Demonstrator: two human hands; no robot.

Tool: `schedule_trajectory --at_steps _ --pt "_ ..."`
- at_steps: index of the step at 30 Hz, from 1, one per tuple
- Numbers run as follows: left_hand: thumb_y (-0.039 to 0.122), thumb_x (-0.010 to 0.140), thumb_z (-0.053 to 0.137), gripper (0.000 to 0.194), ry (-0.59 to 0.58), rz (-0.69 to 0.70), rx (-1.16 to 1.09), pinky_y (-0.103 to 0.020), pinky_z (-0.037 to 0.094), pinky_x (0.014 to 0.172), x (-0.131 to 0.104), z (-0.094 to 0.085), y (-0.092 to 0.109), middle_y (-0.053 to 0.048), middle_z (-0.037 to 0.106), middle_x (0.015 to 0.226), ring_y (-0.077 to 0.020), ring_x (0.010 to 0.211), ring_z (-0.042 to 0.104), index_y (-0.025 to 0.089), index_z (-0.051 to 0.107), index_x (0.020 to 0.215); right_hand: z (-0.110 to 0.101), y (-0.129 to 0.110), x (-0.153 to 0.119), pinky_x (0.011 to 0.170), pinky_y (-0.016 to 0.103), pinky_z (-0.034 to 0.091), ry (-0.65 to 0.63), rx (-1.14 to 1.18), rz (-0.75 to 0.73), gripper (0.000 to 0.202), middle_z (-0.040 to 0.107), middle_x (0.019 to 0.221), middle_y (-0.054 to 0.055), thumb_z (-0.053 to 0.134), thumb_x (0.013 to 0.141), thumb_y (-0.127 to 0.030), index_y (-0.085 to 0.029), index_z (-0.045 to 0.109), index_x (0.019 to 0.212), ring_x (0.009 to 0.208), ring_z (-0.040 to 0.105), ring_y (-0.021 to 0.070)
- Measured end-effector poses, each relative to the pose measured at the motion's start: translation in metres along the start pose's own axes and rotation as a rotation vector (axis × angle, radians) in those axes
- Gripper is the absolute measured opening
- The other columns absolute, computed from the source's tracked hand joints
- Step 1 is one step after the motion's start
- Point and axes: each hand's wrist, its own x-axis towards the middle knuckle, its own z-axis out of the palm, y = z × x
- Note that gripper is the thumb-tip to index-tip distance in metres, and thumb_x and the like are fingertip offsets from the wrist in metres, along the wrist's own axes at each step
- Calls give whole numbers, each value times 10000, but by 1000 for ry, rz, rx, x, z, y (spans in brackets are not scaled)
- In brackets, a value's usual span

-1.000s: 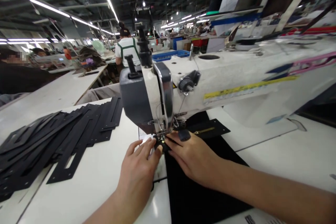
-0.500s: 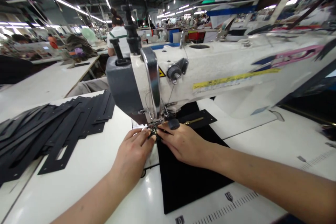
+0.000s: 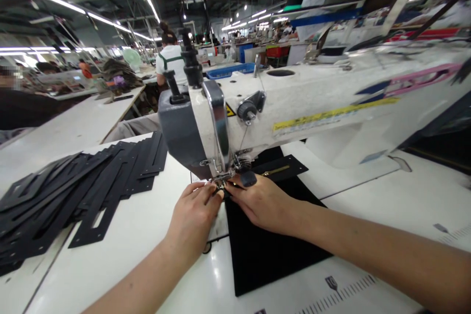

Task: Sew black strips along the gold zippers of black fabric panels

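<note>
A white sewing machine (image 3: 312,103) with a dark grey head cover stands before me. Under its presser foot (image 3: 221,184) lies one end of a black strip (image 3: 290,166) that carries a gold-toothed zipper (image 3: 276,170). A black fabric panel (image 3: 274,250) spreads beneath the strip toward me. My left hand (image 3: 195,216) is left of the foot, thumb and fingertips closed at the strip's end. Just right of the foot, my right hand (image 3: 259,201) has bent fingers closed on the strip and rests over the panel. The fingertips are partly hidden by machine parts.
Several black slotted strips (image 3: 91,191) lie in a fanned pile on the left of the white table (image 3: 140,235). Pink-handled scissors (image 3: 423,81) rest on the machine arm. A ruler scale (image 3: 342,294) marks the front edge. Beyond are a blue basket (image 3: 231,70) and a co-worker's back (image 3: 171,61).
My view has turned slightly, so the machine, pile and hands appear a little farther right. Both hands keep nearly the same place at the presser foot.
</note>
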Motion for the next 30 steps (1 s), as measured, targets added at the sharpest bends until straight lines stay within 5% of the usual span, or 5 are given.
schedule_trajectory --at_steps 30 --pt "104 831 509 121 29 -125 -132 -353 491 790 -5 7 -7 -46 674 853 -177 780 635 160 598 772 7 0 3 859 356 448 95 34 22 265 595 1060 118 409 843 -109 -127 556 1063 966 548 224"
